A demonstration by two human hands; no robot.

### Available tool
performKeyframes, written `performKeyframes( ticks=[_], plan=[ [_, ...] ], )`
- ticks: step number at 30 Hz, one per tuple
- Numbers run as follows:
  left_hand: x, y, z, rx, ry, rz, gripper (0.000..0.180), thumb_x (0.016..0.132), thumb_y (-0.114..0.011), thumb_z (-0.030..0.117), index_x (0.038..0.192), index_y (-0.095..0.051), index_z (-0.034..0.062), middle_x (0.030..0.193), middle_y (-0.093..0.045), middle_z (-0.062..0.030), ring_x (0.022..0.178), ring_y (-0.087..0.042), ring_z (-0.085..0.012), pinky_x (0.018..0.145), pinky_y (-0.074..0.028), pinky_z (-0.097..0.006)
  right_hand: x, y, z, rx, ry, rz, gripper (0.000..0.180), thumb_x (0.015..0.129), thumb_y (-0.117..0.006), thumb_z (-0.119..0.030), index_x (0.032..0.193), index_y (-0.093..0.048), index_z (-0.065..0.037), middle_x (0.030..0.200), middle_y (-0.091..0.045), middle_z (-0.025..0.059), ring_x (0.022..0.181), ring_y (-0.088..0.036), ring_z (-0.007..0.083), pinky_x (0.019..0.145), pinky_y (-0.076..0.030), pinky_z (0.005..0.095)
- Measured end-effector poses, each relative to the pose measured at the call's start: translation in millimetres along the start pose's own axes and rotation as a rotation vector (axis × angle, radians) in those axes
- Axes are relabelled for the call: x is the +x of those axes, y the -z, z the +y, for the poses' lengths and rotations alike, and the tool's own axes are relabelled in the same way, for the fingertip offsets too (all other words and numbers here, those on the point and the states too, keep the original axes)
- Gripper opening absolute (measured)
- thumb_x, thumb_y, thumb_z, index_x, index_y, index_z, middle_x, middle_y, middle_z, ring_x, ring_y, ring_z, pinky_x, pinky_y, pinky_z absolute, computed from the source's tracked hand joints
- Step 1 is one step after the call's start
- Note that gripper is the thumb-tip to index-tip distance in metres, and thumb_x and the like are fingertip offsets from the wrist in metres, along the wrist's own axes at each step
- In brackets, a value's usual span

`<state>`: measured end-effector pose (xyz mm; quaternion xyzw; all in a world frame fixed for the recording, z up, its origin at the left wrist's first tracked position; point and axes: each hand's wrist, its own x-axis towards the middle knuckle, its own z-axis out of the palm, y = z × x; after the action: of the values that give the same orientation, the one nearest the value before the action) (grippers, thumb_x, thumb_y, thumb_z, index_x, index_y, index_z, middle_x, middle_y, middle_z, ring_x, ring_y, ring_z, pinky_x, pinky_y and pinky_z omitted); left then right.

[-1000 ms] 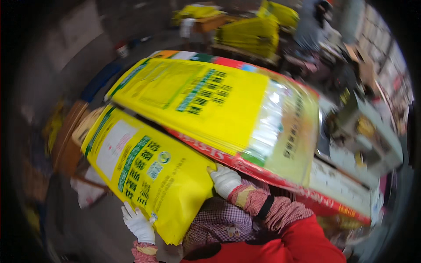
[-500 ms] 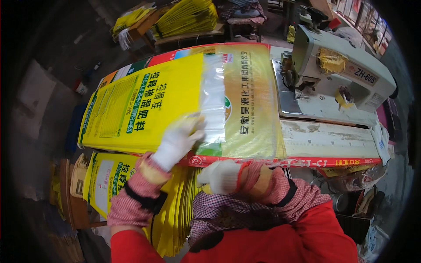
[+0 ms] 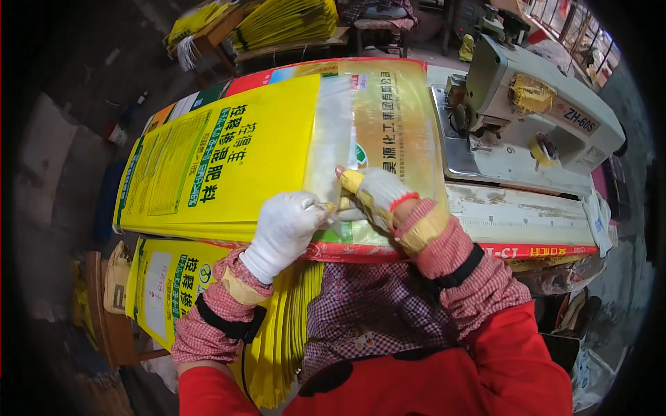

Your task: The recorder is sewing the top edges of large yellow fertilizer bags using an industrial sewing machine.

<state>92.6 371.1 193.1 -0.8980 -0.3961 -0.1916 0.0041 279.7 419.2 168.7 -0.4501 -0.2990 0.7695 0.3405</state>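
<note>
A yellow printed bag [image 3: 270, 125] lies on top of a stack of flat bags across the table, a whitish clear plastic liner [image 3: 331, 132] showing from its open end. My left hand [image 3: 284, 225], in a white glove, is closed with its fingertips pinching the liner's near corner. Right beside it, my right hand [image 3: 378, 197] rests over the liner, its glove patched with yellowish tape. Its forefinger stretches out apart from the thumb, which is at my left fingertips. Under the hands, a shinier gold bag [image 3: 399, 139] extends toward the right.
A pale sewing machine [image 3: 541, 111] stands at the table's right, beside a white ruled board [image 3: 520, 215]. Folded yellow bags [image 3: 284, 333] hang below the table's front edge, by my checked apron [image 3: 374, 305]. More yellow bags [image 3: 291, 24] are piled on a bench behind.
My right hand has risen from the table's front edge onto the liner. My left hand has shifted slightly nearer to me and closed on the liner's corner.
</note>
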Motion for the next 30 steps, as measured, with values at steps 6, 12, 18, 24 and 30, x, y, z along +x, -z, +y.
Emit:
performKeyframes(
  ticks=[6,12,18,24,30],
  plan=[
    [-1.7,-18.1,-16.6,-0.508,0.604,0.117,0.023,0.080,-0.071,0.021,0.090,-0.065,0.0012,0.078,-0.067,-0.0073,0.069,-0.061,-0.0151,0.066,-0.048,-0.027,46.0,-18.8,5.5,-0.576,0.267,0.035,0.044,0.083,-0.066,-0.039,0.095,-0.064,0.003,0.079,-0.066,0.0159,0.074,-0.065,0.0239,0.058,-0.048,0.0333],
    [-0.7,3.0,-41.7,-0.892,0.774,0.162,0.024,0.083,-0.069,0.023,0.084,-0.061,0.0007,0.072,-0.063,-0.0052,0.067,-0.059,-0.0101,0.064,-0.047,-0.024,55.7,-36.9,-6.2,-0.894,0.377,0.128,0.059,0.077,-0.063,-0.056,0.104,-0.066,-0.003,0.087,-0.068,0.0197,0.082,-0.065,0.0326,0.072,-0.048,0.0383],
    [-25.6,96.0,-67.8,-1.082,0.607,0.794,0.019,0.089,-0.062,0.016,0.078,-0.053,0.0035,0.072,-0.058,-0.0022,0.066,-0.053,-0.0096,0.063,-0.044,-0.026,24.6,-21.5,-25.6,-1.785,0.332,0.510,0.034,0.080,-0.064,-0.030,0.098,-0.064,-0.002,0.092,-0.067,0.0174,0.087,-0.064,0.0315,0.076,-0.051,0.0397],
    [-42.6,64.6,-33.1,-0.886,0.592,0.465,0.008,0.085,-0.062,0.008,0.084,-0.057,0.0015,0.076,-0.061,-0.0038,0.068,-0.058,-0.0097,0.064,-0.047,-0.023,36.2,-69.2,-13.2,-1.197,1.055,0.059,0.024,0.079,-0.060,-0.016,0.100,-0.062,-0.005,0.097,-0.064,0.0206,0.086,-0.064,0.0355,0.072,-0.052,0.0399],
    [-80.3,64.2,52.3,-0.930,0.305,-0.476,0.005,0.078,-0.058,0.009,0.081,-0.058,0.0055,0.074,-0.059,-0.0077,0.071,-0.058,-0.0229,0.065,-0.048,-0.033,146.0,-47.6,-29.5,-0.369,0.870,-0.035,0.024,0.085,-0.058,-0.026,0.099,-0.065,-0.007,0.087,-0.065,0.0141,0.080,-0.063,0.0266,0.066,-0.051,0.0368]
  ],
)
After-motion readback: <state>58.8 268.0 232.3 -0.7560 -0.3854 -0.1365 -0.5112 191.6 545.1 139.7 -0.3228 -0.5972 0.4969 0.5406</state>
